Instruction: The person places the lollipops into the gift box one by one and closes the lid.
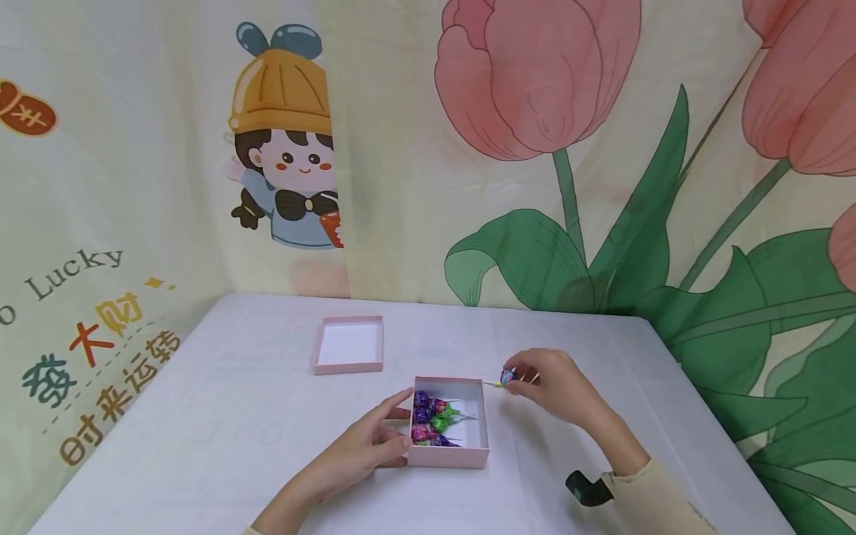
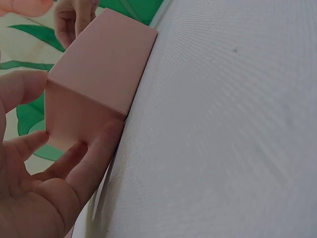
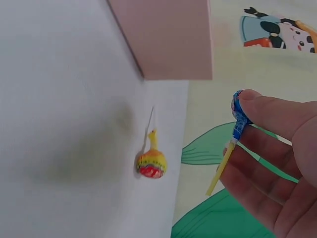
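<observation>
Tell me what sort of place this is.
Probably an indoor tabletop setup, perhaps for filming: there's a white-covered table, a backdrop printed with big tulips behind it, and an open pink box of lollipops on top.

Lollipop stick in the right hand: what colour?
Yellow. The stick shows best in the right wrist view.

Lollipops were contained in the box on the table; the lid was placed behind it, leftward, and another lollipop to its right.
</observation>
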